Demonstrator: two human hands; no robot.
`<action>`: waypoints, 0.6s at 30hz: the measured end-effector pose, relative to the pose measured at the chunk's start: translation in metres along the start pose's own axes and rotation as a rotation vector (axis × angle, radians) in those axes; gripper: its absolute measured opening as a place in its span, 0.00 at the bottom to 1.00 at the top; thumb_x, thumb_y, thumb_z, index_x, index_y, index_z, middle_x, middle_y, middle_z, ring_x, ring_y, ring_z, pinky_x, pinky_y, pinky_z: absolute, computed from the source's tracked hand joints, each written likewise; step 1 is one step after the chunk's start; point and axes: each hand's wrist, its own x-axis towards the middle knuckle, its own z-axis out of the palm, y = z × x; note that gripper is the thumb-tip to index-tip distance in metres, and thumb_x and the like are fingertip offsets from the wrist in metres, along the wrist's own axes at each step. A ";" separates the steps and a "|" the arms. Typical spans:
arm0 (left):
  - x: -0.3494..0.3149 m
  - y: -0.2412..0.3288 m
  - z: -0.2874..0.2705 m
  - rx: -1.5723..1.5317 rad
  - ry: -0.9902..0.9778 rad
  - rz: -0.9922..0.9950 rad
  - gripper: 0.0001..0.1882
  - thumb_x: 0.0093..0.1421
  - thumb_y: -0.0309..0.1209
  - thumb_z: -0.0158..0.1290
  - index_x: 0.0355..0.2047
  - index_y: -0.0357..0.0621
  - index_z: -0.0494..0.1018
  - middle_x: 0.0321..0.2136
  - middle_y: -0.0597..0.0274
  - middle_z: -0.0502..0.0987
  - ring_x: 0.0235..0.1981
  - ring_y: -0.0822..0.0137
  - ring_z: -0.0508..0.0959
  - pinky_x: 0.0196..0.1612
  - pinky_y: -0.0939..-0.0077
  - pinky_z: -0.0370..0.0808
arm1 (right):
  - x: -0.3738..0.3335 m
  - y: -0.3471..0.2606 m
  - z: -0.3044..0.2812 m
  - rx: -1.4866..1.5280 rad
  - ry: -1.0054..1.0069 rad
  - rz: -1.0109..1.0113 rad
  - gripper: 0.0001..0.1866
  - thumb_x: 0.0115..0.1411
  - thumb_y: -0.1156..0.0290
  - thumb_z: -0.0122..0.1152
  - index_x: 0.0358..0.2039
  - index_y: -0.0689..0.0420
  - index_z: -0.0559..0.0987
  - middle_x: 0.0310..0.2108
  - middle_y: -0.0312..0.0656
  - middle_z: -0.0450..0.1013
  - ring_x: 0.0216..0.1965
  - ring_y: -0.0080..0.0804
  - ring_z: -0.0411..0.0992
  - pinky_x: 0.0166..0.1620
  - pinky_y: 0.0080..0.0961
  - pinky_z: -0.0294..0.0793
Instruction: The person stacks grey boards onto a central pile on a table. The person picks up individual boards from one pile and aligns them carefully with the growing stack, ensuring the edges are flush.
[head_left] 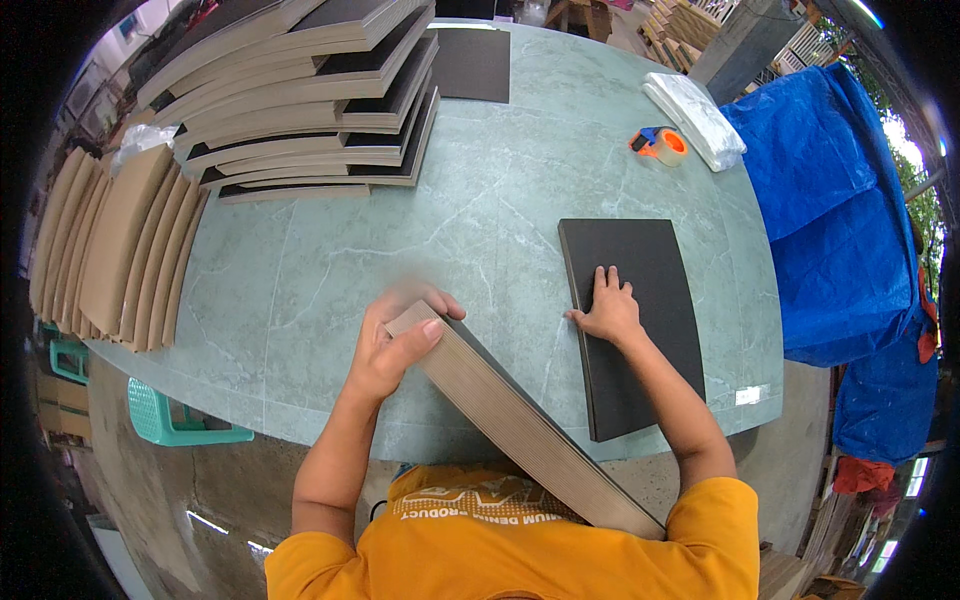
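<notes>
My left hand grips the upper end of a thick stack of dark boards with grey-brown layered edges. The stack stands on edge, slanting from the hand down to my body by the right upper arm. On the table's right side lies a dark rectangular stack of boards, flat, its long side toward me. Resting on its left part is my right hand, fingers spread, thumb over the left edge. The two stacks are apart at the top; the held one's lower end is near my shirt.
Tall piles of dark boards stand at the back left. Brown wrapped packs line the left edge. An orange and blue tape dispenser and folded white plastic lie far right. A blue tarp hangs beside the table; a green stool stands left.
</notes>
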 end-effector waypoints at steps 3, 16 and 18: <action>0.000 -0.001 0.000 -0.002 0.002 -0.003 0.16 0.46 0.39 0.51 0.30 0.40 0.68 0.31 0.54 0.73 0.34 0.67 0.71 0.38 0.72 0.67 | -0.002 -0.002 -0.003 -0.003 -0.001 0.010 0.51 0.40 0.49 0.65 0.57 0.66 0.53 0.58 0.59 0.49 0.53 0.65 0.55 0.51 0.41 0.66; -0.003 0.001 0.000 -0.019 0.021 -0.003 0.15 0.46 0.39 0.51 0.29 0.40 0.69 0.30 0.54 0.73 0.33 0.67 0.71 0.38 0.73 0.66 | -0.002 0.000 -0.009 0.023 -0.012 0.024 0.50 0.39 0.51 0.67 0.57 0.63 0.55 0.58 0.56 0.50 0.53 0.55 0.58 0.51 0.37 0.65; -0.004 0.001 0.000 -0.013 0.028 0.006 0.15 0.46 0.39 0.51 0.28 0.40 0.69 0.30 0.54 0.73 0.33 0.67 0.71 0.37 0.73 0.67 | 0.000 0.001 -0.008 0.014 -0.020 0.022 0.50 0.39 0.51 0.67 0.57 0.63 0.55 0.58 0.56 0.50 0.53 0.55 0.58 0.52 0.37 0.65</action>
